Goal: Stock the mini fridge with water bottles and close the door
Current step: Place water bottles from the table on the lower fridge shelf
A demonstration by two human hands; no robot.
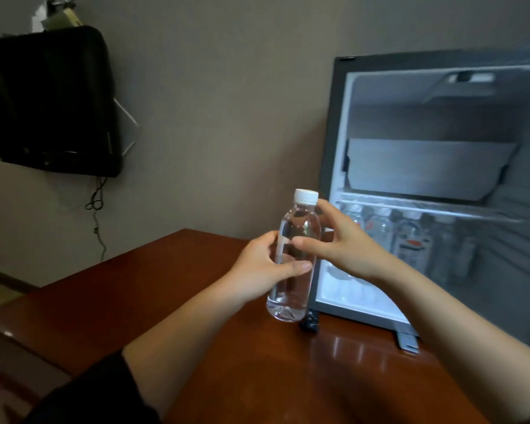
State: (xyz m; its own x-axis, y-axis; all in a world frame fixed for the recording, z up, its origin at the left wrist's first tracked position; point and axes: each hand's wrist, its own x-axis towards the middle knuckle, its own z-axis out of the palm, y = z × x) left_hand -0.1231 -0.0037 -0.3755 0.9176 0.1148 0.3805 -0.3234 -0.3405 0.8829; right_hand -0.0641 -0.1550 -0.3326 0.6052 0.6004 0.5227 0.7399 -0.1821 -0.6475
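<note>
bottle: clear water bottle (300,221), white cap, near upright, held above desk (181,301) at open mini fridge's (334,133) left edge | left hand (257,267): I grip its middle | right hand (346,243): cupped round upper part, thumb on front, grip unclear | fridge: blurred bottles (410,237) on lower shelf

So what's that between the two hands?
A clear water bottle, upright. The left hand grips its middle; the right hand holds its upper half. The head view shows it.
</note>
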